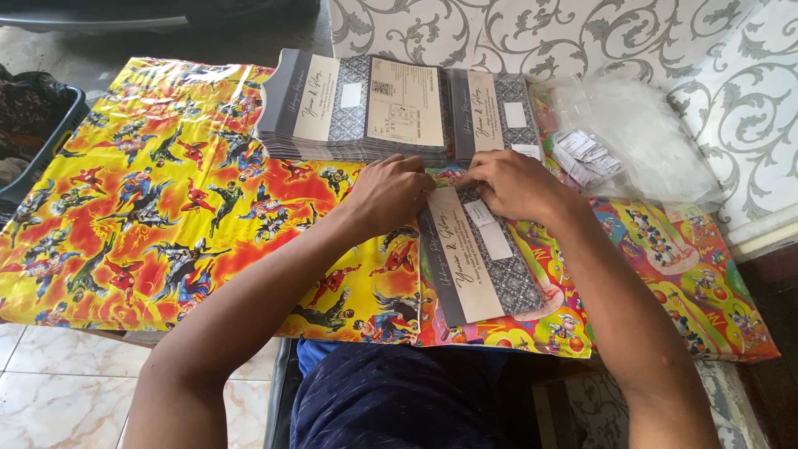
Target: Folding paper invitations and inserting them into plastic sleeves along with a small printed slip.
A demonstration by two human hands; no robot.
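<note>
We see a grey and cream card lying on the bright cartoon-print sheet, and we place the rest by that card. Both hands sit at its far end: the left hand is curled with fingertips pressing the corner, and the right hand is pinching a small white label onto the card. Beyond the card stand two stacks of cards. To its right, beyond the right hand, lies a clear bag with label strips. Left of it, at the sheet's edge, is a dark basket.
</note>
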